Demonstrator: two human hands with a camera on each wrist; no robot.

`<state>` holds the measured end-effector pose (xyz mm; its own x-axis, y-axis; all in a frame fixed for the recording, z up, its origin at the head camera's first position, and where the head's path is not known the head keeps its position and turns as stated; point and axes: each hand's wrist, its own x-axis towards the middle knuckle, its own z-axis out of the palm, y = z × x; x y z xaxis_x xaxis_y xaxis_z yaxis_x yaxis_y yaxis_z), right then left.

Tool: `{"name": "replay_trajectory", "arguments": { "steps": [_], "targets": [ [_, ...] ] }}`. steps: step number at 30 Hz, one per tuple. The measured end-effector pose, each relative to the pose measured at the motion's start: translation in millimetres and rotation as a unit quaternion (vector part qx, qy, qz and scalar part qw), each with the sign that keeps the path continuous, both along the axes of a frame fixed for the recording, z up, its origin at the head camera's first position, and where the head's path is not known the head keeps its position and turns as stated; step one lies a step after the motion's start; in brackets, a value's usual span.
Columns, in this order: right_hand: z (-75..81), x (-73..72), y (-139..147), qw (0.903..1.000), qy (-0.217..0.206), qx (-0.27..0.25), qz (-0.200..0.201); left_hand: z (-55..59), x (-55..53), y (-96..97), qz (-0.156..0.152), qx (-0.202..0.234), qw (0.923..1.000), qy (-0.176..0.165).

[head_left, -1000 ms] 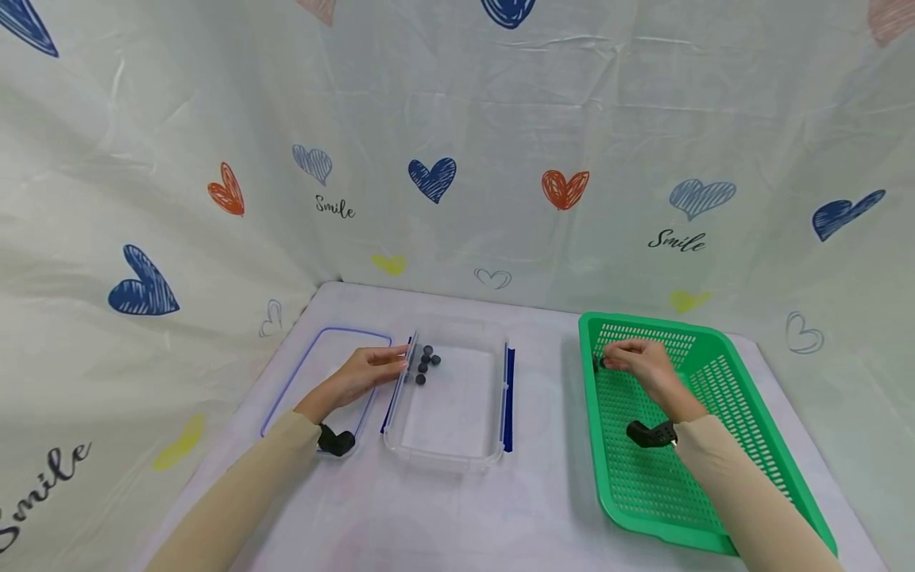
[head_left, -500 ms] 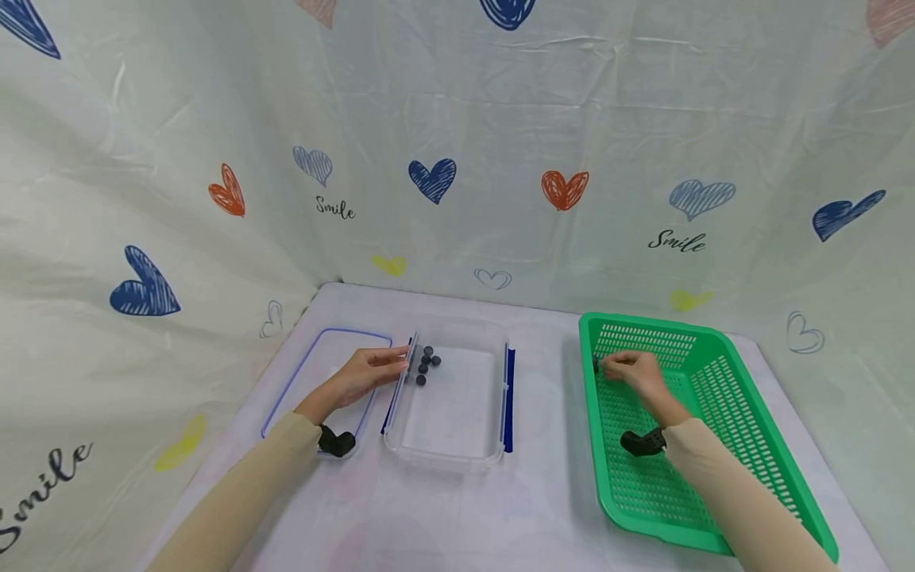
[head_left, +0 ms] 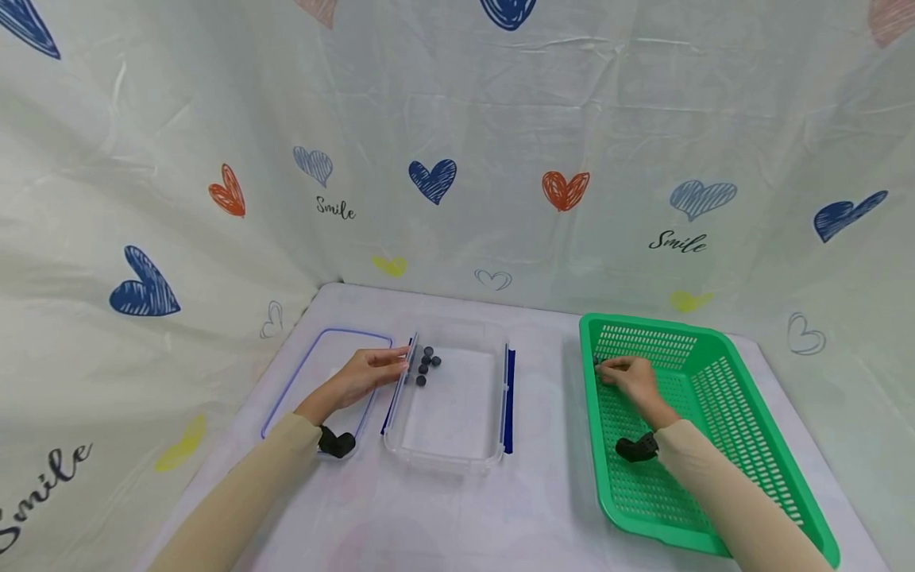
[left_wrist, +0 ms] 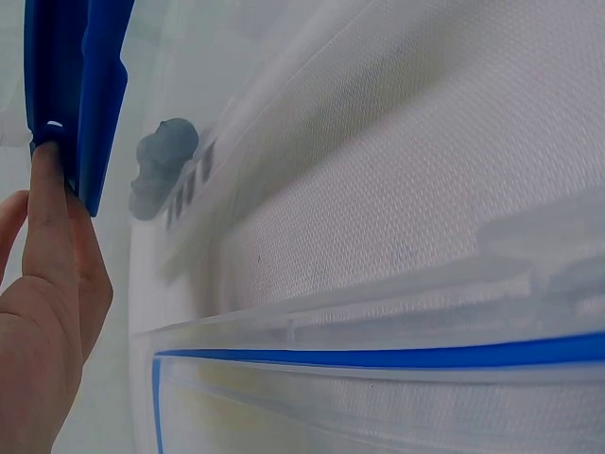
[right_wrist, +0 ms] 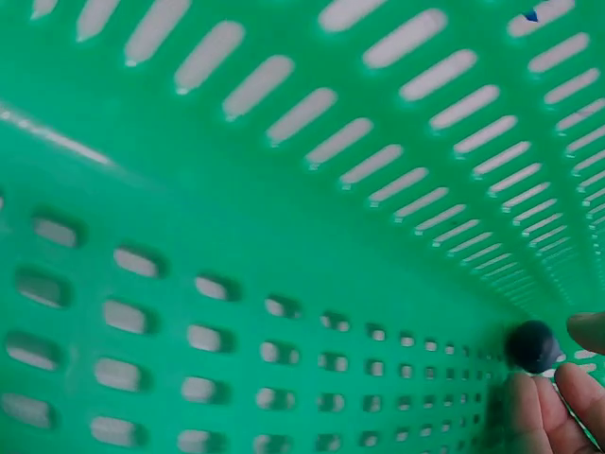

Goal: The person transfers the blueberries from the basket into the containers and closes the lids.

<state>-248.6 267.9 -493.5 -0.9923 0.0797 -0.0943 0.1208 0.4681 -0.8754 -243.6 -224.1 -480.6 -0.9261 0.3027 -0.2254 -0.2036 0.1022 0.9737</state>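
In the head view my left hand [head_left: 364, 377] rests its fingers against the left side of a clear plastic box [head_left: 446, 461]. The left wrist view has those outstretched fingers touching the box's blue latch [left_wrist: 76, 95]. Several small dark balls [head_left: 425, 369] lie inside the box near that side. My right hand [head_left: 632, 381] reaches down into a green basket [head_left: 600, 477], by its far left wall. A dark ball [right_wrist: 532, 346] sits right at its fingertips in the right wrist view, with the thumb [right_wrist: 588, 331] to one side, a small gap showing.
A clear lid with a blue edge [head_left: 314, 343] lies left of the box, partly under my left forearm. The box's other blue latch [head_left: 509, 401] hangs out on its right side. A cloth printed with hearts [head_left: 457, 238] hangs behind the white table [head_left: 543, 477].
My right hand has shifted slightly down and left along the basket's left wall, its fingers drawing closer to the wall. The left hand and the balls in the box stay put.
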Motion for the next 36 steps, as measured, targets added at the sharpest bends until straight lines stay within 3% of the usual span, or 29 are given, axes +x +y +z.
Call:
{"name": "replay_trajectory", "arguments": {
  "steps": [16, 24, 29, 36],
  "targets": [
    [-9.5, 3.0, -16, 0.9957, 0.054, 0.064, -0.041, -1.1, -0.8, -1.1, -0.009, -0.002, 0.9999, 0.009],
    [-13.7, -2.1, -18, 0.9932, 0.059, 0.082, -0.058, -1.2, -1.3, -1.1, -0.008, -0.003, 0.9999, 0.010],
    [-11.1, -2.2, -17, 0.9956, 0.043, 0.059, -0.059, -3.1, -1.5, -1.8, -0.008, -0.001, 0.9999, 0.006],
    [-0.6, -1.2, -16, 0.9971, 0.009, -0.041, -0.063, -5.4, -3.0, -2.5, -0.011, -0.011, 0.9998, 0.010]
  ]
}}
